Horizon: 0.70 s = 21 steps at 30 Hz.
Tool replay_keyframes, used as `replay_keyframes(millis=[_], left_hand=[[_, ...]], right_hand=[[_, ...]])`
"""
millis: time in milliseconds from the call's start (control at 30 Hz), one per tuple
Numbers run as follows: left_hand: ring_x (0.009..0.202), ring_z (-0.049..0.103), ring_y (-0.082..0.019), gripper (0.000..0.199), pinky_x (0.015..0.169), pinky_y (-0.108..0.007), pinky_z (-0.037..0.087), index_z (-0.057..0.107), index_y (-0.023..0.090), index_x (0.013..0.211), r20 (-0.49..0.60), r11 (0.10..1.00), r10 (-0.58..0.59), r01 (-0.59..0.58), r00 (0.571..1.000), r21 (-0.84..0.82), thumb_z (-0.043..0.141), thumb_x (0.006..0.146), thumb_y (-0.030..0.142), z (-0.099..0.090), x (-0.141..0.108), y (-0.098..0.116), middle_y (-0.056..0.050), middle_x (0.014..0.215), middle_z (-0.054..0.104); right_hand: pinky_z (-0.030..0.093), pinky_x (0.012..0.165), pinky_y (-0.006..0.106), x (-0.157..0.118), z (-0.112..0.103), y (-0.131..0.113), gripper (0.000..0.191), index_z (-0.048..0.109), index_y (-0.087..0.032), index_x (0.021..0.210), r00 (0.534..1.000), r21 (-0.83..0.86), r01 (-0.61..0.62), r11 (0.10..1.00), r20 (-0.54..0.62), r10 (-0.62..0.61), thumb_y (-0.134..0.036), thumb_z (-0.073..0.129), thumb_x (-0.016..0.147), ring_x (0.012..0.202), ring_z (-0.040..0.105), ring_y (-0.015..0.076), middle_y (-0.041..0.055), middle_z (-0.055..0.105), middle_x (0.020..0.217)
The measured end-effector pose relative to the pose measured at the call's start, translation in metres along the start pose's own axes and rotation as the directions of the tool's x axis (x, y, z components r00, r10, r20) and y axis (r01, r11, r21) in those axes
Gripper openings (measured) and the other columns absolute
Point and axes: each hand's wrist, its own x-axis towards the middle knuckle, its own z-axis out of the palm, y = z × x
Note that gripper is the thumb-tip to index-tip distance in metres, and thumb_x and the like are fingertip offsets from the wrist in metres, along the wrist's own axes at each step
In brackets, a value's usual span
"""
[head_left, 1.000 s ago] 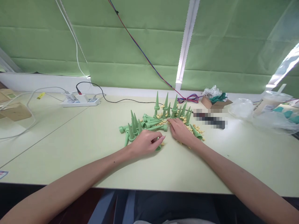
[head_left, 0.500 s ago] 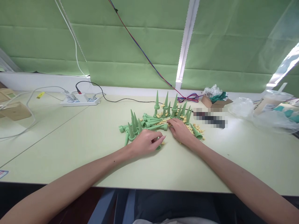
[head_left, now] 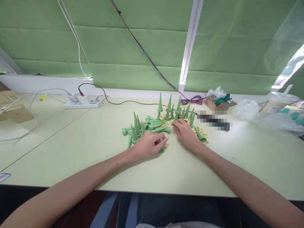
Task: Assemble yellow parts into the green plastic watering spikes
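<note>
My left hand (head_left: 150, 143) is closed with its fingers curled round a green plastic spike; only the spike's round open end (head_left: 161, 150) shows under the fingertips. My right hand (head_left: 185, 132) reaches into the small yellow pieces (head_left: 169, 123), its fingers bent and close together. Whatever may be in those fingertips is too small to make out. Behind the hands, several green cone-shaped spikes (head_left: 160, 103) stand point up. More green spikes (head_left: 158, 125) lie on their sides between them. One spike (head_left: 199, 134) lies right of my right hand, beside scattered yellow pieces.
A white power strip (head_left: 83, 104) with plugs sits at the back left, its black cable running along the table (head_left: 71, 152). A small cardboard box (head_left: 219, 105), a blurred dark object (head_left: 213, 122), plastic bags and a drink cup (head_left: 273, 103) are on the right.
The view has shifted very slightly. My right fingertips have moved a little to the right among the yellow pieces. My left hand keeps its grip on the spike.
</note>
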Motion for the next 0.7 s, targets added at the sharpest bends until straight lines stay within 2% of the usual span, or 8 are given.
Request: replay_keyframes(millis=[300,500,700], left_hand=[[0.047,0.035,-0.01,0.037,0.052,-0.025,0.03,0.061,0.017,0.07,-0.007,0.999,-0.042,0.042,0.999,0.002,0.044,0.098,0.032,-0.001,0.001,0.0,0.004,0.05,0.043],[0.047,0.036,-0.01,0.032,0.054,-0.024,0.03,0.063,0.017,0.076,0.001,0.998,-0.067,0.067,0.998,0.006,0.045,0.098,0.032,0.0,0.001,-0.003,0.004,0.051,0.045],[0.047,0.033,-0.009,0.035,0.052,-0.025,0.026,0.055,0.017,0.069,0.045,0.997,-0.076,0.075,0.996,0.016,0.043,0.098,0.033,0.0,0.001,-0.006,0.004,0.051,0.043]], right_hand=[[0.048,0.08,0.034,-0.006,-0.009,-0.022,0.021,0.061,-0.019,0.1,0.988,0.16,0.035,0.986,-0.156,-0.009,-0.02,0.041,0.102,0.091,0.059,0.0219,0.0098,0.059,0.101],[0.047,0.074,0.031,-0.01,-0.01,-0.035,0.016,0.057,-0.02,0.091,0.988,0.236,0.038,0.971,-0.152,-0.001,-0.027,0.046,0.101,0.084,0.059,0.0193,0.0079,0.06,0.098],[0.045,0.068,0.028,-0.012,-0.006,-0.039,0.013,0.055,-0.021,0.09,0.991,0.266,0.059,0.962,-0.133,-0.024,-0.027,0.049,0.1,0.076,0.057,0.0172,0.0052,0.062,0.089]])
